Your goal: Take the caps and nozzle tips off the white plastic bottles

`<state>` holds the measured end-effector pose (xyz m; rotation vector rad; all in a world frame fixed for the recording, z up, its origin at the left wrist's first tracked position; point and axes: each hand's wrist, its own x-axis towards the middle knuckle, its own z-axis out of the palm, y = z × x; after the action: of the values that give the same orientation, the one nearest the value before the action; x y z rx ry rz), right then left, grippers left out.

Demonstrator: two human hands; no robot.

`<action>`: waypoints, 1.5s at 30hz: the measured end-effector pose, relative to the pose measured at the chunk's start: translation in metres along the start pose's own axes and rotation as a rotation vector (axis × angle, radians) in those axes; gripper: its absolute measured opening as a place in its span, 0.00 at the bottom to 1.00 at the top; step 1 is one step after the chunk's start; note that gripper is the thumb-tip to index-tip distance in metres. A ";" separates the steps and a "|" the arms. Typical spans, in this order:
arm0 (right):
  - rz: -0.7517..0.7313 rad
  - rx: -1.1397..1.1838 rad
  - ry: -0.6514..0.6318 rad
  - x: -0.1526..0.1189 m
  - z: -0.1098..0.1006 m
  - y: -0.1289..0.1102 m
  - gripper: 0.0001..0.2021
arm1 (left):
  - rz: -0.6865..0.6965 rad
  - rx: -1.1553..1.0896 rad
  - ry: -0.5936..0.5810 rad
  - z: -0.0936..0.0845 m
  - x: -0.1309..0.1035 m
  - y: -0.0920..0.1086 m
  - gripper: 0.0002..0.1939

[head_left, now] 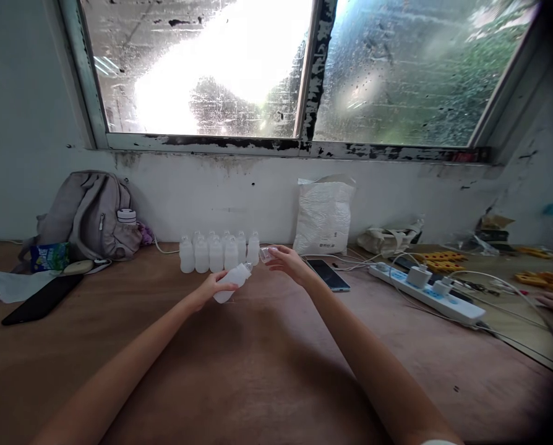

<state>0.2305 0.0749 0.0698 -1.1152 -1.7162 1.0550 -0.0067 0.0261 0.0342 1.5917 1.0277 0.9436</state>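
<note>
Forearms [151, 334] are stretching forward from the near edge over the brown tabletop [258, 383], angling inward until the two hands are nearly meeting. Left hand [211, 288] is wrapping its fingers around a translucent white bottle [230, 284], which is leaning with its neck tipped up toward the right hand [288, 261]. That right hand is turning inward, its fingertips pinching a clear cap [268, 253] just beside the bottle's neck, the two parts showing a small gap.

Close on the right, a dark phone [328, 275] is lying beside the right wrist; farther right, a white power strip [427, 296] is trailing cables. On the left, a black flat case [42, 300], a white tissue [19, 284] and a blue-green packet [49, 256] are lying near a grey backpack [93, 216].

Just behind the hands, a cluster of upright white bottles [216, 254] is blocking the space straight ahead. Beyond, a white plastic package [323, 216] is leaning against the wall [211, 191], and a window [202, 80] is letting in bright light.
</note>
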 end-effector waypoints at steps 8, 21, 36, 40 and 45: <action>-0.032 0.064 -0.149 -0.007 0.019 -0.014 0.18 | 0.005 -0.177 -0.006 0.006 -0.001 -0.012 0.24; 0.184 0.188 -0.186 -0.015 0.038 -0.013 0.21 | 0.019 -0.408 0.305 0.001 0.006 -0.025 0.19; 0.481 0.700 -0.396 -0.010 0.060 0.018 0.12 | 0.048 -0.315 0.368 0.007 0.005 -0.032 0.14; 0.509 0.733 -0.415 -0.010 0.062 0.020 0.13 | 0.060 -0.286 0.402 0.010 0.004 -0.031 0.14; 0.503 0.743 -0.392 -0.011 0.066 0.023 0.13 | 0.041 -0.268 0.472 0.014 0.004 -0.031 0.14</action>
<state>0.1783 0.0564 0.0255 -0.8824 -1.1254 2.1200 0.0024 0.0309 0.0016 1.1964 1.1290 1.4641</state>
